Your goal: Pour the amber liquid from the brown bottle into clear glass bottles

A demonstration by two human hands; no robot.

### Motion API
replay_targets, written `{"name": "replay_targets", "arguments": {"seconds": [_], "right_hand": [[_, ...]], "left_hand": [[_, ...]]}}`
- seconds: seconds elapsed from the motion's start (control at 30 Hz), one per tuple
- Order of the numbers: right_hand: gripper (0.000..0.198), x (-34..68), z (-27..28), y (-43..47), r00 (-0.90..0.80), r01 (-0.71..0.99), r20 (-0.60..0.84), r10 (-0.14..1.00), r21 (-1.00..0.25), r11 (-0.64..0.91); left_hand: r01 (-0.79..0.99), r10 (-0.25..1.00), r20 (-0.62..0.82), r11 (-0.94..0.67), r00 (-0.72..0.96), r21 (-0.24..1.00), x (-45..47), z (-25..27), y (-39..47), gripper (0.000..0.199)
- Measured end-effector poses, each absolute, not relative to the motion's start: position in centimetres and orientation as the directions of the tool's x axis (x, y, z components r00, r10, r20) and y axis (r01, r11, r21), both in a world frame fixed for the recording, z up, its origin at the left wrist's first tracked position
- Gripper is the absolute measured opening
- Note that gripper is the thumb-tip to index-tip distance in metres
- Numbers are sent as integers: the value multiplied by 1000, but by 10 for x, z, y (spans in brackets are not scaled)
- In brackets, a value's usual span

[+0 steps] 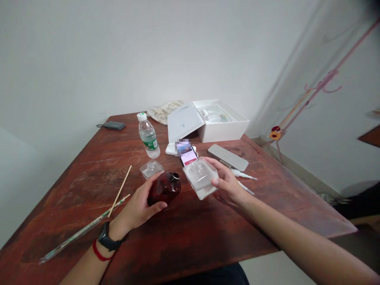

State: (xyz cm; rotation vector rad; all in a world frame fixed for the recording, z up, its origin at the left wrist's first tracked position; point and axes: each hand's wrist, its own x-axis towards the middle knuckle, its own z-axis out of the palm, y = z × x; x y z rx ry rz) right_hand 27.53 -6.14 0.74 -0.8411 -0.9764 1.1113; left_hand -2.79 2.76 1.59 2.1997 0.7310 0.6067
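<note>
L hand [144,202], grip curled part-open, holds brn bottle [164,188] over desk [192,241]. R hand [228,180], grip pinched, has clear container [201,179] nr phone [189,158]

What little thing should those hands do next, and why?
I'd probably have the right hand set the clear container on the table. Both hands are occupied, and the brown bottle in the left hand has an uncapped mouth, so a free hand could help steady it.
</note>
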Motion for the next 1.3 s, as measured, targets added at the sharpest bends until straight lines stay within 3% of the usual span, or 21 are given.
{"name": "replay_targets", "arguments": {"seconds": [0.37, 1.3], "right_hand": [[69, 283, 13, -61, 27, -329, 217, 976, -920, 214], [64, 277, 16, -62, 11, -443, 223, 975, -873, 205]], "left_hand": [[300, 666, 234, -584, 708, 754, -29, 9, 29, 99], [294, 665, 242, -588, 707, 754, -30, 9, 30, 98]]}}
